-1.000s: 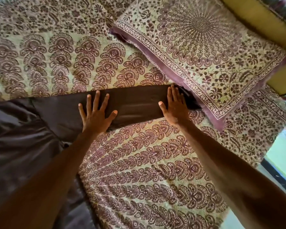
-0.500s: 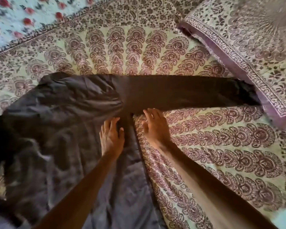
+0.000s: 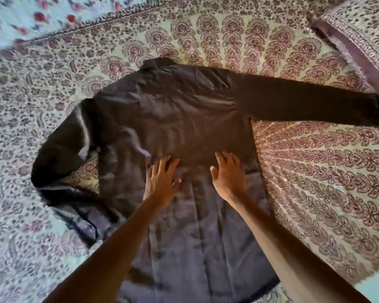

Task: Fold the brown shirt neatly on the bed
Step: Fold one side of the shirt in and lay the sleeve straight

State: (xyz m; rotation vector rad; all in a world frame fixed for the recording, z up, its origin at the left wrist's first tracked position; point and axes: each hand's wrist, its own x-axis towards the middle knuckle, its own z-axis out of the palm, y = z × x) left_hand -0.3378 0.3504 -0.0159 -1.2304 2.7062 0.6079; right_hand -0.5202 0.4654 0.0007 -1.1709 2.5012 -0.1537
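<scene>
The brown shirt (image 3: 184, 119) lies spread flat on the bed, collar away from me and hem toward me. Its right sleeve stretches straight out to the right, reaching the pillow. Its left sleeve lies bent and crumpled at the left. My left hand (image 3: 161, 181) rests flat on the shirt's middle with fingers spread. My right hand (image 3: 229, 177) lies flat on the cloth beside it, a little to the right, fingers straight. Neither hand grips any fabric.
A patterned cream and maroon bedspread (image 3: 315, 171) covers the bed. A matching pillow (image 3: 363, 38) sits at the top right corner. A floral sheet with red flowers (image 3: 31, 16) shows at the top left. The bed's edge runs along the lower right.
Both hands have moved from the right sleeve leftward onto the shirt's body. My view has swung left, so the whole shirt now shows.
</scene>
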